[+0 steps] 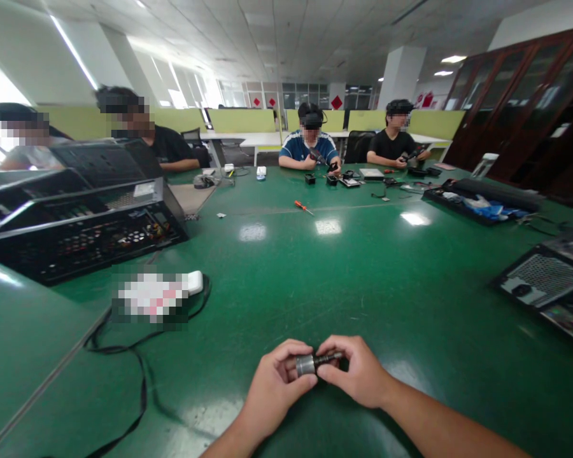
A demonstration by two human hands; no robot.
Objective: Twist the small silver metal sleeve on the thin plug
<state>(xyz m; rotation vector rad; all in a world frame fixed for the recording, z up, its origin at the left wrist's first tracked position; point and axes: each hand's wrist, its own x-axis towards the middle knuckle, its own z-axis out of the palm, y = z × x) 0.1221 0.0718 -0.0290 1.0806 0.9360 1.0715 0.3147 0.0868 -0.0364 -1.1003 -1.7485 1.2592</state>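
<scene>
Both of my hands are over the green table, near its front, holding one small metal piece (306,364). It has a silver cylinder at the left and a thin dark shaft running out to the right. My left hand (281,381) is closed around the cylinder, thumb in front and fingers behind. The shaft lies between the thumb and fingers of my right hand (356,372), which pinches it near its right end. The piece lies almost level. Part of the cylinder is hidden by my left fingers.
Black computer cases stand at left (90,235) and right (544,273). A black cord (143,381) runs along the left, by a white box (195,282). An orange screwdriver (304,207) lies mid-table. Several people sit around the table. A black tray (482,219) holds blue material.
</scene>
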